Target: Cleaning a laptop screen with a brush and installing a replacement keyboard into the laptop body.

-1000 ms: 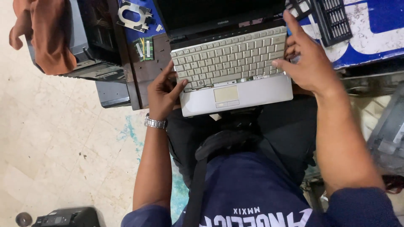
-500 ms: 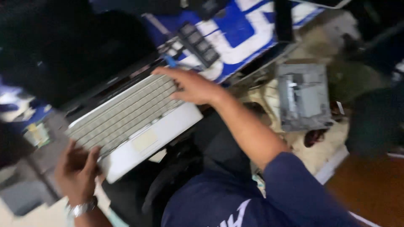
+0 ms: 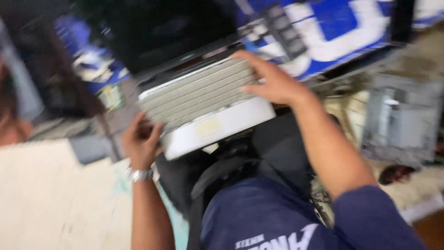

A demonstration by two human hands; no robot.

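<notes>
A white laptop (image 3: 217, 127) with a pale keyboard and a dark open screen lies tilted in front of me, over my lap. My left hand (image 3: 141, 141), with a metal wristwatch, grips the laptop's near left corner. My right hand (image 3: 273, 83) lies flat on the right end of the keyboard, fingers spread toward the hinge. The whole picture is blurred by motion.
A blue and white board (image 3: 342, 32) with a dark keypad-like part (image 3: 286, 30) lies behind the laptop. A grey metal box (image 3: 402, 120) stands on the floor at right. Pale floor (image 3: 51, 194) spreads at lower left. Dark equipment fills the upper left.
The view has swung and tilted, so the laptop now sits nearer the middle. Both hands stay on the laptop; the right hand remains on the keyboard's right end.
</notes>
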